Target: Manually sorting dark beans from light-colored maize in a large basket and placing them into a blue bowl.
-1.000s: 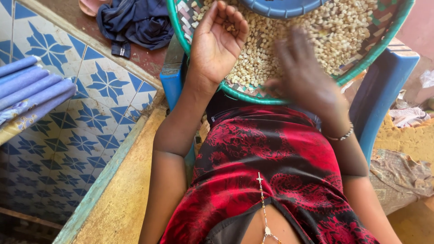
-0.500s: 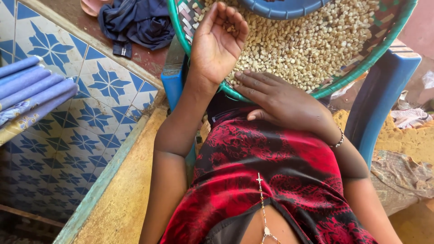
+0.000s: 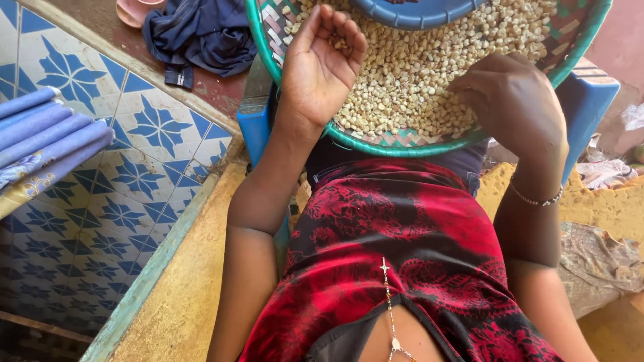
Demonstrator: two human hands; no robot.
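Blue-and-white patterned tiles (image 3: 100,167) fill the left of the frame, with a dark cloth (image 3: 201,33) at upper left. Head view: a green-rimmed woven basket (image 3: 402,141) of pale kernels (image 3: 429,74) occupies the upper centre. Left hand (image 3: 322,67) lies palm-up on the kernels, fingers (image 3: 349,37) curled, cupping a few. Right hand (image 3: 516,107) rests palm-down at the basket's right rim, fingers pressed together in the kernels.

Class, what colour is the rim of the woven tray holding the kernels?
Green, clearest in the head view: the tray rim.
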